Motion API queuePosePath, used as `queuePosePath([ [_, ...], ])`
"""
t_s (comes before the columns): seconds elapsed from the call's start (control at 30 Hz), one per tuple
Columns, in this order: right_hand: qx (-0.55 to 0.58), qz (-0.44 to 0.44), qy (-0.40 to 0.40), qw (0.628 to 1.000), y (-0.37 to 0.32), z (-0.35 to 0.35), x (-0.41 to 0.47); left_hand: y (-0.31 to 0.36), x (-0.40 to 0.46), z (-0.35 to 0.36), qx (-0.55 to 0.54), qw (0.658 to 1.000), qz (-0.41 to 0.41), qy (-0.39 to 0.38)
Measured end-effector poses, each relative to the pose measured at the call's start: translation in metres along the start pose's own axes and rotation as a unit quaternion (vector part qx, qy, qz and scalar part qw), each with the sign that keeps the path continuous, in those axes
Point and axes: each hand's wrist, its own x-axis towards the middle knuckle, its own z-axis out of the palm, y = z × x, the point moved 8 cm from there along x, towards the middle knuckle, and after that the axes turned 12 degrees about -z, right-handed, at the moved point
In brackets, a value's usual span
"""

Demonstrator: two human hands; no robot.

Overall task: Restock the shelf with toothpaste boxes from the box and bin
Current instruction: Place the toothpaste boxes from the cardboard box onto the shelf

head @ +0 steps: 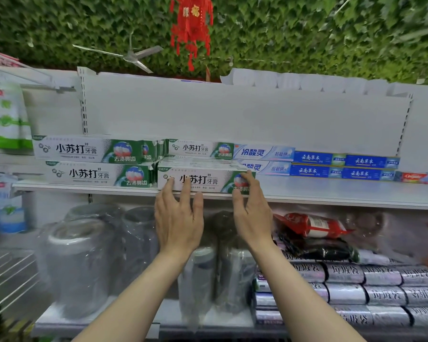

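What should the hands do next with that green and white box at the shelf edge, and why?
Probably push the front box straight back. Both the left hand and right hand have straight fingers on its face, and it sits at the shelf lip, ahead of the neighbouring left stack.

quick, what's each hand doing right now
Left hand: open, straight fingers pressing the front toothpaste box.
Right hand: open, fingertips touching the same box's right end.

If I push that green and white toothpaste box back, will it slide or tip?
The box lies flat and long on the smooth shelf, so it likely slides, not tips. Both hands spread along its front should keep it from twisting.
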Motion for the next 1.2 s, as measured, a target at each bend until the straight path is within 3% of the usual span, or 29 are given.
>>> queuePosePath([
  [0.6,0.001,-0.015,-0.028,0.999,-0.007,0.007,-0.004,-0.002,0.001,-0.004,0.011,1.000,0.004,0.011],
  [0.8,-0.070,-0.085,0.062,0.992,-0.019,0.000,-0.017,-0.003,0.002,-0.005,0.018,1.000,0.006,0.006],
  [1.2,-0.104,-0.059,0.002,0.993,-0.016,0.016,-0.007,-0.002,0.020,-0.002,0.084,0.996,0.009,-0.036],
])
